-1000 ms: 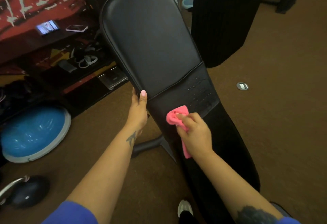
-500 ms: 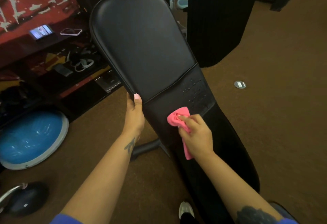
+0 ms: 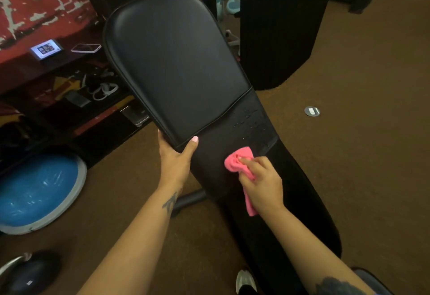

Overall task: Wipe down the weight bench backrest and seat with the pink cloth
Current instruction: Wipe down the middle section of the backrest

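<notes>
At far left we see a blue dome [image 3: 35, 192] on the brown carpet [image 3: 360, 155], with a dark kettlebell [image 3: 25, 273] nearer the bottom corner. Behind them a low shelf [image 3: 46, 66] carries a small lit screen [image 3: 46, 49] and a phone [image 3: 86, 48] just beside it, and tangled white cords [image 3: 102, 88] lie on the level below.

Our left hand [image 3: 176, 157] grips the left edge of the black bench [image 3: 209, 166] where the backrest [image 3: 172, 61] meets the lower pad, thumb laid on top and fingers wrapped out of sight underneath. The backrest tilts up and away from us.

Right of that, our right hand [image 3: 260, 183] pinches the bunched pink cloth [image 3: 237, 159] and presses it onto the dark pad just below the backrest seam; a tail of cloth hangs out under the palm. Wet streaks glisten on the pad just above the cloth, toward the right edge. The seat [image 3: 302, 213] runs down toward us, too dark to read its surface.

Farther right stands a black punching bag [image 3: 279, 26], and a small round metal plate [image 3: 311, 111] sits in the carpet.
</notes>
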Demonstrator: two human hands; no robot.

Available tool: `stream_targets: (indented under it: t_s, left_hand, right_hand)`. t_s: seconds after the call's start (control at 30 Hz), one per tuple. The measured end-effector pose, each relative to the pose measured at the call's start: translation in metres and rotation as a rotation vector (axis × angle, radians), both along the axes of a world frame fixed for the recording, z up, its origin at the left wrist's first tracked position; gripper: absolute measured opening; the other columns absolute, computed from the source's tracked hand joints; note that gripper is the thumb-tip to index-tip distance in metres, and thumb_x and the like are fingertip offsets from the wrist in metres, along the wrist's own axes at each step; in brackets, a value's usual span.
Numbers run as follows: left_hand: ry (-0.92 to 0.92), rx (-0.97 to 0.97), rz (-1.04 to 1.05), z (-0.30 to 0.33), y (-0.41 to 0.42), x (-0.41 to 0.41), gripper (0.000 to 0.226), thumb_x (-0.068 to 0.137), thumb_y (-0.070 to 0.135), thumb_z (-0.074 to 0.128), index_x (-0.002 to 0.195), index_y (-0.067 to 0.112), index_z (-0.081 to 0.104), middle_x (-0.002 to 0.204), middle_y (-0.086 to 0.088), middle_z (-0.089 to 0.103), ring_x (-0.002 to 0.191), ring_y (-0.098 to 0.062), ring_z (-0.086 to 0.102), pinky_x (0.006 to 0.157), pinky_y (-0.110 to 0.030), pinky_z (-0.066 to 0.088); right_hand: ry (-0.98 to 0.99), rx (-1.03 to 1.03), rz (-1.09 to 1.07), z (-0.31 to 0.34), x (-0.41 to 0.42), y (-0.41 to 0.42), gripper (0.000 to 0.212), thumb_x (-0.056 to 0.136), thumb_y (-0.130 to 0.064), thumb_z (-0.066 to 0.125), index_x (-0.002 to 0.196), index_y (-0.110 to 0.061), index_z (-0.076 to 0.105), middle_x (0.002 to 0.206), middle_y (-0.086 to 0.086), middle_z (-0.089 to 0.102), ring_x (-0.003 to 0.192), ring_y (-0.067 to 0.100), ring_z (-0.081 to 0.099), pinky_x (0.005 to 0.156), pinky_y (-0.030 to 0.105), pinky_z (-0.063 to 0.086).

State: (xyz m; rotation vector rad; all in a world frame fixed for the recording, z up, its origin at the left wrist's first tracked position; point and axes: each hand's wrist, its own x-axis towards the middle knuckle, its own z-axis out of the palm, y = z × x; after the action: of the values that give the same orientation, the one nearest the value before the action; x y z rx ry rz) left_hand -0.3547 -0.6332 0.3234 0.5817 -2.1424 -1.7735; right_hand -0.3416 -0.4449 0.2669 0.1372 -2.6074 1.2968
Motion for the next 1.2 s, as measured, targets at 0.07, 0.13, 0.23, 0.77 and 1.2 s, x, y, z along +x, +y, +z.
stream_targets:
  t_s: [0.07,0.13,0.23,0.77,1.2]
  left_hand:
    - [-0.001,0.007,0.013,0.0,0.001,0.0,0.084,0.084,0.026,0.072,0.151,0.02,0.023,0.147,0.002,0.043,0.132,-0.015,0.045,0.111,-0.037,0.038]
    - [0.003,0.012,0.029,0.0,0.003,0.001,0.083,0.085,0.026,0.071,0.151,0.02,0.022,0.148,0.002,0.042,0.132,-0.015,0.043,0.112,-0.037,0.037]
    - [0.014,0.019,0.05,0.002,0.006,0.0,0.079,0.086,0.024,0.07,0.151,0.021,0.024,0.143,0.008,0.043,0.128,-0.01,0.044,0.105,-0.027,0.04]
    - [0.024,0.013,0.097,0.0,0.008,-0.001,0.079,0.086,0.023,0.07,0.151,0.019,0.026,0.143,0.005,0.044,0.123,-0.007,0.046,0.093,-0.014,0.039]
    - [-0.009,0.011,0.096,0.002,0.009,0.002,0.078,0.087,0.033,0.067,0.151,0.018,0.024,0.145,0.002,0.043,0.127,-0.009,0.043,0.096,-0.019,0.038]
  right_hand:
    - [-0.072,0.001,-0.082,-0.006,-0.004,0.013,0.033,0.077,-0.018,0.067,0.109,-0.026,0.067,0.096,-0.004,0.056,0.083,0.013,0.057,0.075,0.037,0.052]
    - [-0.123,-0.002,-0.174,-0.004,-0.019,0.017,0.031,0.079,-0.022,0.065,0.109,-0.023,0.067,0.096,-0.004,0.054,0.083,0.014,0.055,0.077,0.04,0.05]
    - [-0.088,-0.038,-0.201,0.013,-0.039,0.003,0.031,0.081,-0.025,0.062,0.113,-0.021,0.065,0.098,-0.003,0.053,0.084,0.015,0.055,0.077,0.037,0.049]
    - [0.106,0.027,-0.016,0.034,-0.052,-0.012,0.033,0.08,-0.024,0.066,0.113,-0.023,0.065,0.096,-0.001,0.057,0.082,0.016,0.056,0.07,0.033,0.049]
    - [0.146,0.1,-0.02,0.053,-0.078,-0.013,0.03,0.081,-0.025,0.064,0.11,-0.021,0.066,0.092,-0.002,0.055,0.077,0.015,0.054,0.068,0.031,0.048]
